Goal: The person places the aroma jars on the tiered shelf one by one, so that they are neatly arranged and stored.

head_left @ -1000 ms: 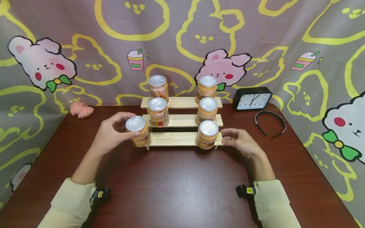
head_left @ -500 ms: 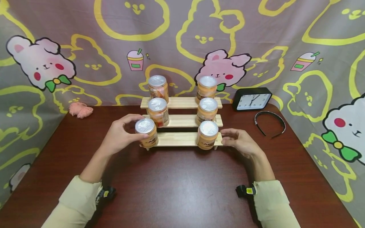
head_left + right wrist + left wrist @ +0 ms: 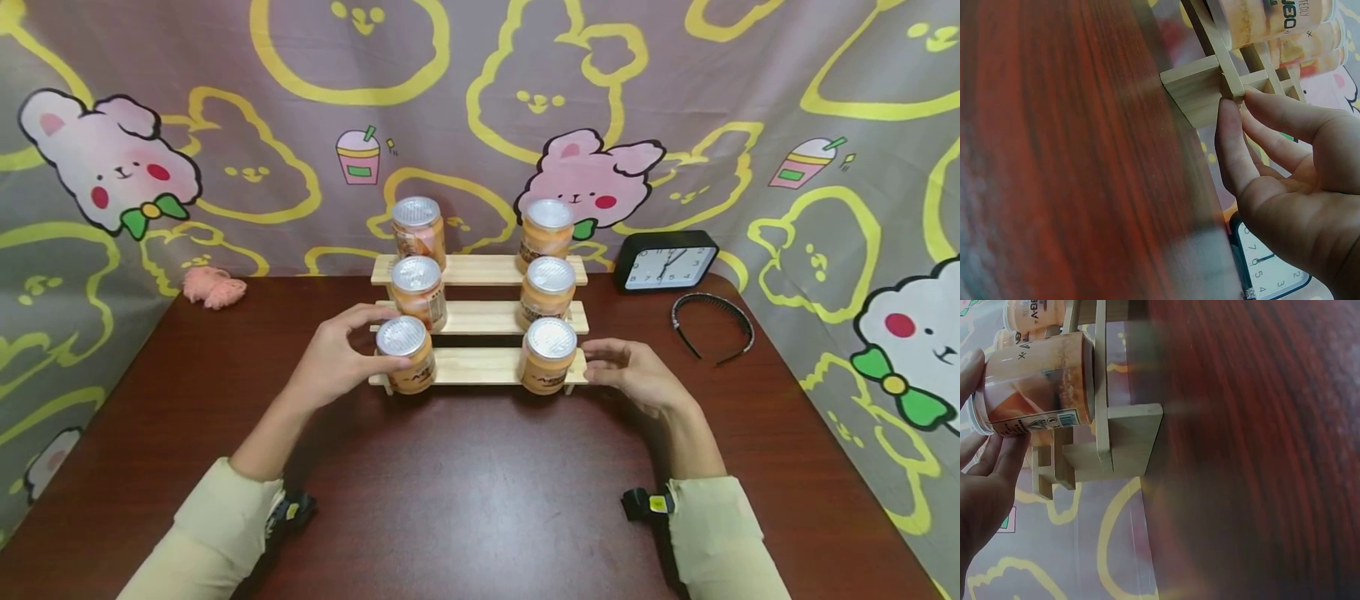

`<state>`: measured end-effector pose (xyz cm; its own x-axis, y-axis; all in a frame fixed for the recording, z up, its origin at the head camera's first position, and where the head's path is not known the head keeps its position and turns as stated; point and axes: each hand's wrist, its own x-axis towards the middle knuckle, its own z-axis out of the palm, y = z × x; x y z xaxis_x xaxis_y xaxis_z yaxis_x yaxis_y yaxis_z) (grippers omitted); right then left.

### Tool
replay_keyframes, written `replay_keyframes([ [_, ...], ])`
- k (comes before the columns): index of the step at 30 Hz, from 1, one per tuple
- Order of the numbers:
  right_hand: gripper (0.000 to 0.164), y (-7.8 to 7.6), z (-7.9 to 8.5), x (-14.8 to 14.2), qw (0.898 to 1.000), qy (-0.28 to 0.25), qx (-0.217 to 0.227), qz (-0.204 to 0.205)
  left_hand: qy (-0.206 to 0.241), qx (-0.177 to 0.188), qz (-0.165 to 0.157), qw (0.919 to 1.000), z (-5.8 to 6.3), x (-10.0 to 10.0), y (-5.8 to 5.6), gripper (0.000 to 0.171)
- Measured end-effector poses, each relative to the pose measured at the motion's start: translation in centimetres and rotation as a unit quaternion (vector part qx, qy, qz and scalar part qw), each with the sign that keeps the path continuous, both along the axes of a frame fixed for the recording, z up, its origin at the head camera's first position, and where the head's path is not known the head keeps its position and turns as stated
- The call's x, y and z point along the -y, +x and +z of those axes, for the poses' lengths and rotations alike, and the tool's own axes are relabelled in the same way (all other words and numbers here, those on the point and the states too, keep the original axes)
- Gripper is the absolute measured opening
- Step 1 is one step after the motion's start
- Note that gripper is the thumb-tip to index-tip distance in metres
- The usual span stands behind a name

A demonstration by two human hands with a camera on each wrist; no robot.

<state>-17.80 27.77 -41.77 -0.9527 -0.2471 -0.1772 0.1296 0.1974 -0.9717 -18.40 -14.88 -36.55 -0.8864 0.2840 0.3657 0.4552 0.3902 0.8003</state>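
My left hand grips an orange-labelled can with a silver lid, thumb on its near side and fingers behind. The can stands upright at the left end of the lowest step of a three-step wooden rack. In the left wrist view, the base of this can is right at the step's top. My right hand pinches the right end of the lowest step between thumb and fingertips, as the right wrist view shows at the rack's end. Close beside that hand stands another can on the same step.
Two cans stand on the middle step, a left one and a right one. The top step bears two more. A black clock and a headband lie at the right, pink yarn at the back left. A patterned curtain hangs behind.
My left hand has carried its can rightward from beside the rack's left end onto the lowest step. The right hand has kept its place on the rack's end.
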Motion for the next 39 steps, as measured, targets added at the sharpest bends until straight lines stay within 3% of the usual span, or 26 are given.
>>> replay_keyframes([
  [12,0.052,0.2,0.2,-0.1,1.000,0.003,0.002,0.000,0.077,0.024,-0.046,0.9957,-0.3,-1.2,-0.1,0.057],
  [31,0.053,0.1,0.2,-0.2,1.000,0.010,0.003,-0.001,0.038,-0.008,-0.032,0.9987,-0.3,-2.2,0.4,0.059],
  [39,0.052,0.1,0.5,-0.7,0.999,0.043,-0.026,-0.013,0.056,-0.022,-0.046,0.9971,-0.1,-2.2,0.3,0.058],
])
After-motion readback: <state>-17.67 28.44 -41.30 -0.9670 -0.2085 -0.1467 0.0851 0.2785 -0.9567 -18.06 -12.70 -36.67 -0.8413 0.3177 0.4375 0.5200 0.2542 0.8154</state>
